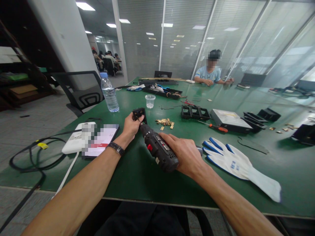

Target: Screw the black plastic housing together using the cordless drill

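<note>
My right hand [185, 152] is closed around a black cordless drill [159, 149] with a red switch on its side. The drill points forward and left, its tip at a small black plastic part [139, 114]. My left hand [131, 126], wearing a dark watch on the wrist, grips that part and steadies it just above the table. Whether the bit touches a screw is hidden by my fingers. A small pile of brass-coloured metal pieces [166, 123] lies to the right of the part.
On the green table [137, 183] are a water bottle [110, 93], a clear plastic cup [150, 101], a phone [101, 141], a white box with a cable [78, 137], a white-and-blue glove [231, 160], an orange-handled screwdriver [218, 127] and black frames [195, 112]. Another person [209, 72] sits across.
</note>
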